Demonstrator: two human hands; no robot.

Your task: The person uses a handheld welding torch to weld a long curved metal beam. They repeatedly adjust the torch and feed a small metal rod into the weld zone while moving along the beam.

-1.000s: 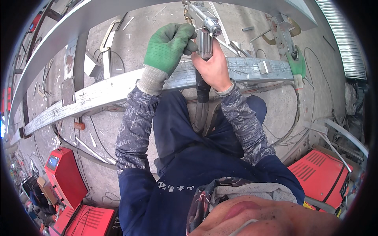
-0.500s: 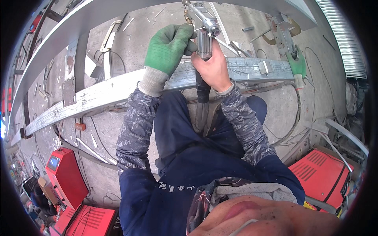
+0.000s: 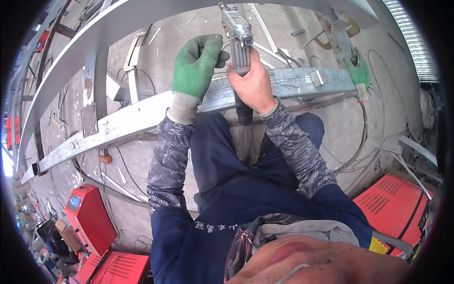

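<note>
My right hand (image 3: 254,81) is bare and grips the handle of a grey welding torch (image 3: 238,32), whose hose (image 3: 244,128) drops down between my knees. My left hand (image 3: 196,66) wears a green glove and rests against the torch body, its fingers bent at the trigger area. Both hands are over a long galvanized steel bar (image 3: 123,125) that runs across my lap from lower left to upper right. A small metal bracket (image 3: 316,78) lies on the bar to the right of my hands.
A second long steel beam (image 3: 94,42) arcs above. A spare green glove (image 3: 358,73) hangs at the bar's right end. Red welding machines stand at lower left (image 3: 90,220) and lower right (image 3: 395,206). Cables and metal scraps litter the concrete floor (image 3: 61,161).
</note>
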